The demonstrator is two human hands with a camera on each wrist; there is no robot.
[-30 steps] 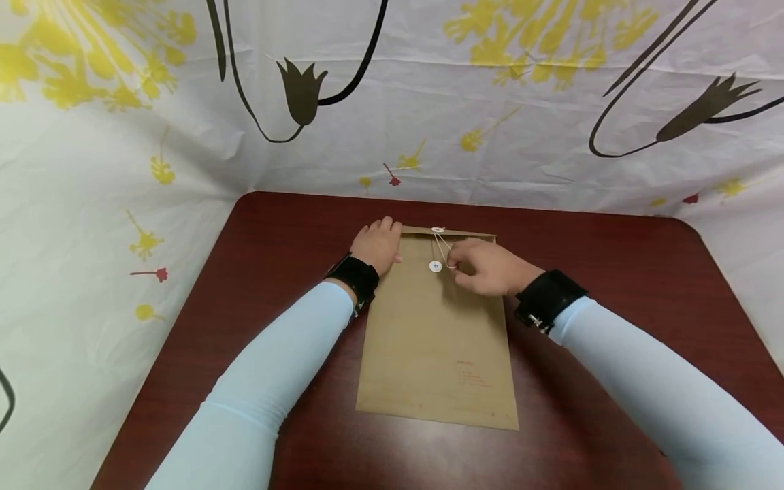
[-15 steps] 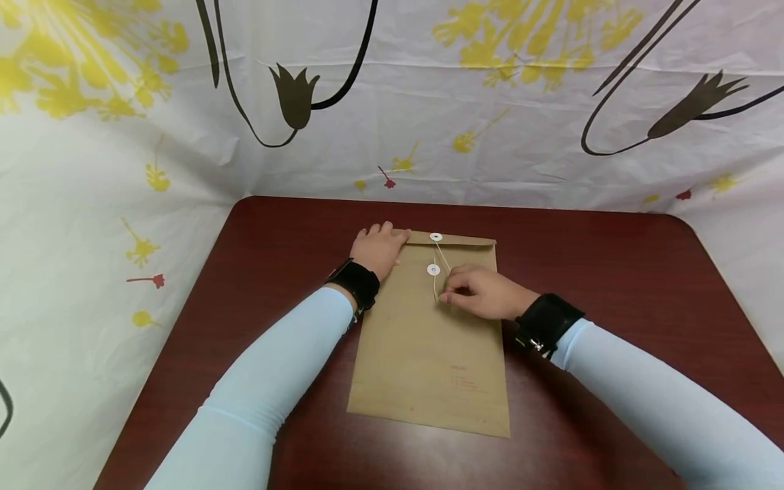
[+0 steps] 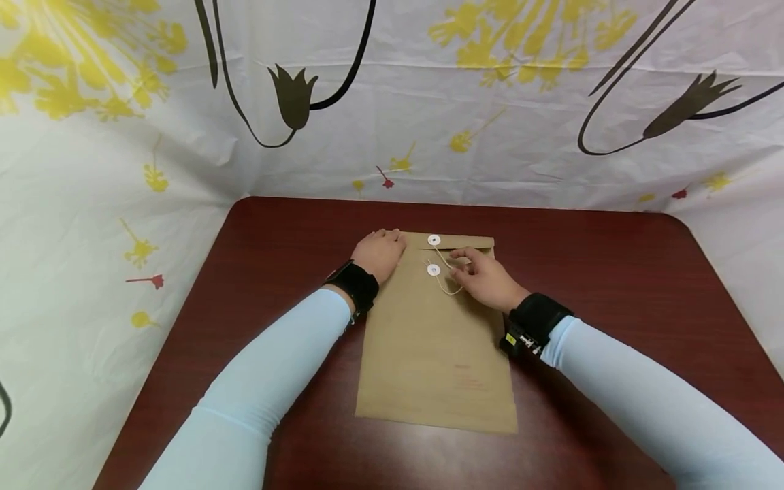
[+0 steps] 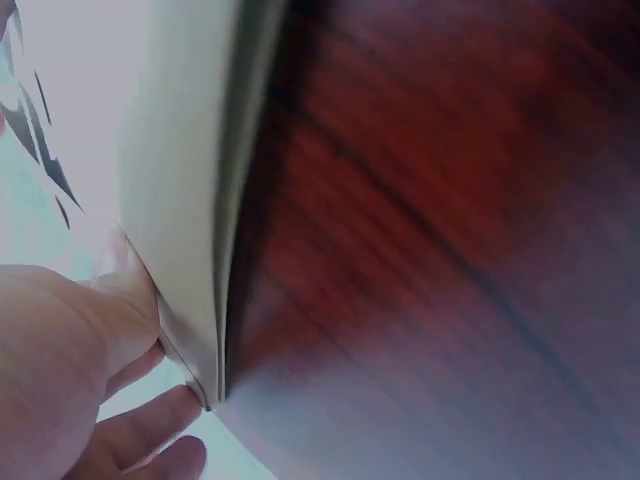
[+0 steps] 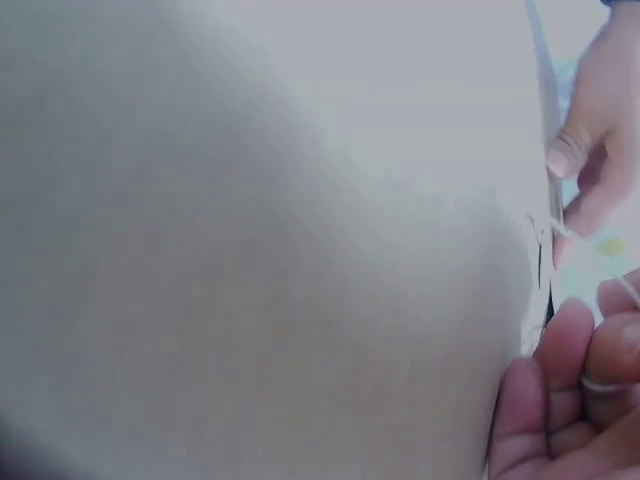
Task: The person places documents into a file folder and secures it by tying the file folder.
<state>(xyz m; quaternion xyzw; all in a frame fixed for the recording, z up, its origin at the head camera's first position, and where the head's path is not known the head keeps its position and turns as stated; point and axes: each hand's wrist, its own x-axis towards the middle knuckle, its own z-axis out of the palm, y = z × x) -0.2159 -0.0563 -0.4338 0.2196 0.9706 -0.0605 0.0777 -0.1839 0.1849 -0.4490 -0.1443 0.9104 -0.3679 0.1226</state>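
A brown paper string-tie envelope point(image 3: 429, 340) lies flat, with one white button point(image 3: 433, 239) on its flap and another white button point(image 3: 433, 270) just below. My left hand point(image 3: 378, 254) holds its far left corner; in the left wrist view the thumb point(image 4: 122, 270) lies on the paper and the fingers bend at the edge. Thin pale string point(image 3: 451, 293) runs from the flap button and loops near the lower one. My right hand point(image 3: 486, 280), right of the buttons, pinches that string. The right wrist view shows string across the curled fingers point(image 5: 565, 345).
The dark red wooden table point(image 3: 294, 422) extends on all sides of the envelope. Behind it and to the left hangs a white flowered cloth point(image 3: 184, 136). Small red print point(image 3: 468, 378) marks the envelope's lower right.
My right hand has swung with the string from beside the flap, down below the lower button, then back up to the right. The left hand stays at the corner, its fingers slightly shifted.
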